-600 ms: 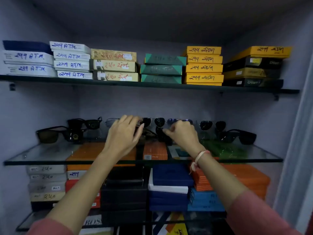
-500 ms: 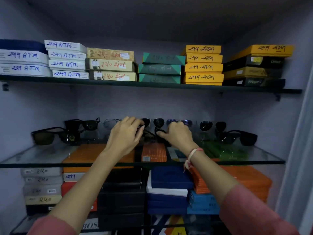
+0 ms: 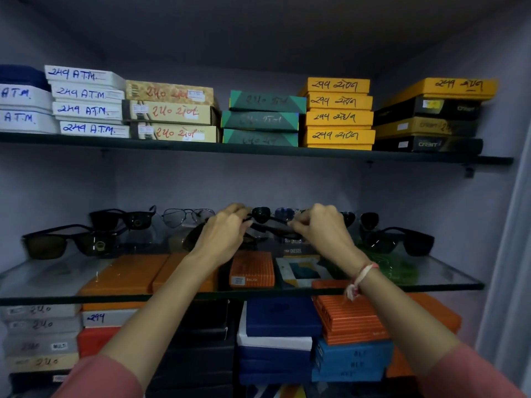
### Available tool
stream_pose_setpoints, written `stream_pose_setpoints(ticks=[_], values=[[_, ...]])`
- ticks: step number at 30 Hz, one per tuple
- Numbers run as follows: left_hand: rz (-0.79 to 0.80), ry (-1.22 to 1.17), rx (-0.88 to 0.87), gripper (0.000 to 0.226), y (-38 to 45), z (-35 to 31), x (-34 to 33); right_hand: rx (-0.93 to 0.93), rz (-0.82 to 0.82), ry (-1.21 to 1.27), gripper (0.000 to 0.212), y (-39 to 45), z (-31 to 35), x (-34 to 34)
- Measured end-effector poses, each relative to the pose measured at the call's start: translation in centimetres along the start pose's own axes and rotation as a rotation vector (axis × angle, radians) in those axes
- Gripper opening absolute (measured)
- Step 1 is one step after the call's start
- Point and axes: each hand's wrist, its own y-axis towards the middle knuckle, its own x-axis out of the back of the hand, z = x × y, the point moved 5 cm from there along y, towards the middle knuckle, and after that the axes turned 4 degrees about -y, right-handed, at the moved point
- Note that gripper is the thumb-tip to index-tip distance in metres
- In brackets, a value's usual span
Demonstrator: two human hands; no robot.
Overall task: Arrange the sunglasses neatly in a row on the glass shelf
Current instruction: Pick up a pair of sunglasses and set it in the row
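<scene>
Both hands, left hand (image 3: 222, 237) and right hand (image 3: 321, 229), pinch one dark pair of sunglasses (image 3: 270, 226) mid-row on the glass shelf (image 3: 57, 285); next, probably, squaring it toward the back edge.

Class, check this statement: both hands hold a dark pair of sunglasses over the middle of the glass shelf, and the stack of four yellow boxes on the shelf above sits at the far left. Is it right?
Not quite. In the head view the four yellow boxes stand right of centre on the upper shelf; white boxes fill the left end. The rest holds: left hand and right hand hold dark sunglasses over the glass shelf.
</scene>
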Motion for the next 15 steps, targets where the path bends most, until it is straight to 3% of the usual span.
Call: stream_pose_setpoints(ticks=[7,11,15], values=[[-0.014,-0.149,0.071,0.027,1.4,-1.8,0.7,0.022,-0.144,0.036,0.024,-1.1,-2.1,4.2],[-0.065,-0.084,0.12,0.029,2.3,-3.3,1.1,-0.135,-0.224,0.008,0.037,-0.4,-4.8,5.5],[-0.036,0.009,0.257,0.029,3.4,-4.1,0.3,-0.256,-0.229,-0.04,0.024,0.1,-7.1,5.9]])
